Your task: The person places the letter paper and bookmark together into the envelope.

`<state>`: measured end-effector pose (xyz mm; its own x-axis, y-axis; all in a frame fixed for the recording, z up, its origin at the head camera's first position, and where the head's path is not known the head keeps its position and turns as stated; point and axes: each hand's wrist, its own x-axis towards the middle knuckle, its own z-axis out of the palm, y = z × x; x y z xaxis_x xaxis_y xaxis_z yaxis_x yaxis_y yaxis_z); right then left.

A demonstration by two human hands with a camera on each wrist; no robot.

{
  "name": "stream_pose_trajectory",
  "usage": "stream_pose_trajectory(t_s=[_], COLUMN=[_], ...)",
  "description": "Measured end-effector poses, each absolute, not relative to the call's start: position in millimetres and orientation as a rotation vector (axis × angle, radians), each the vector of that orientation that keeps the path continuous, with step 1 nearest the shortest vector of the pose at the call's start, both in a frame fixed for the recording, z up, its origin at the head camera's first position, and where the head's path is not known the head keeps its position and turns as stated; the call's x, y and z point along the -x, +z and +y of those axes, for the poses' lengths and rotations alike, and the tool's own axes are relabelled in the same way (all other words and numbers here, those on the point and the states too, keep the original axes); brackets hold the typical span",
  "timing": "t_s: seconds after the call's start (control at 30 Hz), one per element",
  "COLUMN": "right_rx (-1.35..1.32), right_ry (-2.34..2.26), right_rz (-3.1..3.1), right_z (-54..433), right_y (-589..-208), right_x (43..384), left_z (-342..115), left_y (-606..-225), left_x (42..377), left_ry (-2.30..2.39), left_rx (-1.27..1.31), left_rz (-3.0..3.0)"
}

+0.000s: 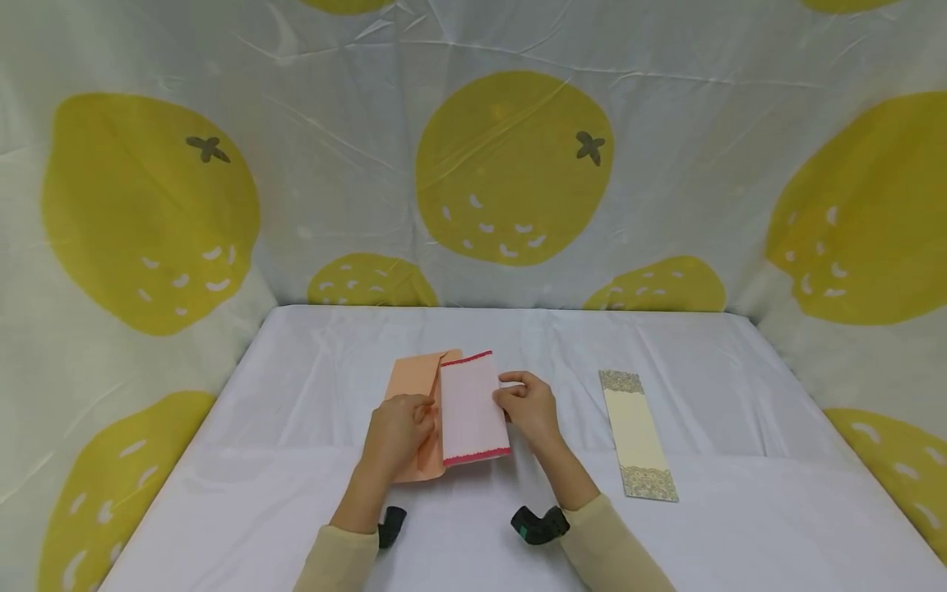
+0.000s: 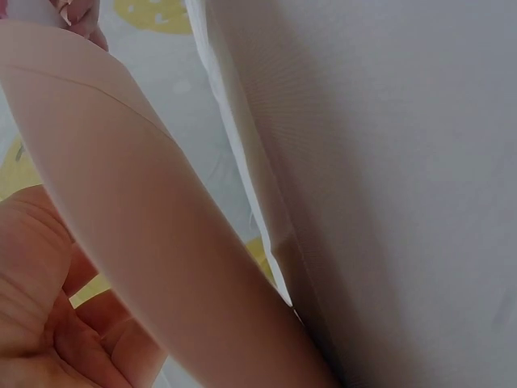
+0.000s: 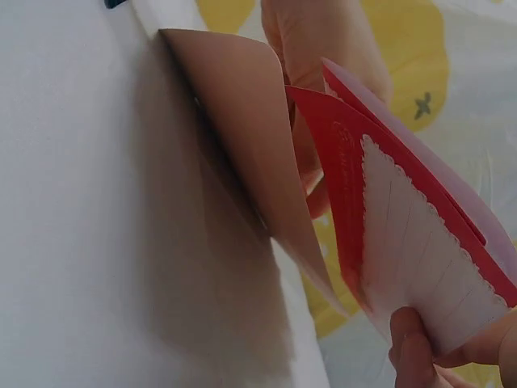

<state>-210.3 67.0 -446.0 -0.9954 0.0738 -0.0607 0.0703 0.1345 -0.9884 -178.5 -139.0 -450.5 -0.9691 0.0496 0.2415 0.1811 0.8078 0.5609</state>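
Observation:
My left hand [image 1: 398, 433] holds a peach envelope [image 1: 411, 376] above the white table, its fingers bent at the envelope's right side. In the left wrist view the envelope [image 2: 153, 218] crosses in front of the palm. A pale pink folded card [image 1: 471, 407] with red trim at top and bottom overlaps the envelope's right edge. My right hand [image 1: 529, 407] pinches this card by its right side. The right wrist view shows the card [image 3: 412, 250] spread apart, red inside with a white scalloped panel. Whether the card touches the envelope is unclear.
To the right lies a long cream card [image 1: 638, 432] with patterned gold bands at both ends. A white cloth covers the table [image 1: 740, 510]. Behind and beside it hang curtains [image 1: 666, 164] printed with yellow lemons. Each wrist wears a black device.

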Motion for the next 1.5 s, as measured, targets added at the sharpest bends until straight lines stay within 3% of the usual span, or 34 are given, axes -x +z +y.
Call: stream_pose_trajectory(t_s=[0.73,1.5], right_rx=[0.035,-0.045], right_ry=[1.724,1.835], right_rz=[-2.480,-2.514], right_z=[35.3,7.9], right_y=[-441.9,-451.9], right_x=[206.9,211.1], left_z=[-137.6,-136.2], left_y=[-450.2,-450.6], left_x=[178.6,177.0], left_ry=[-0.895,-0.893], left_rx=[0.177,0.150], left_rz=[-2.764,-2.785])
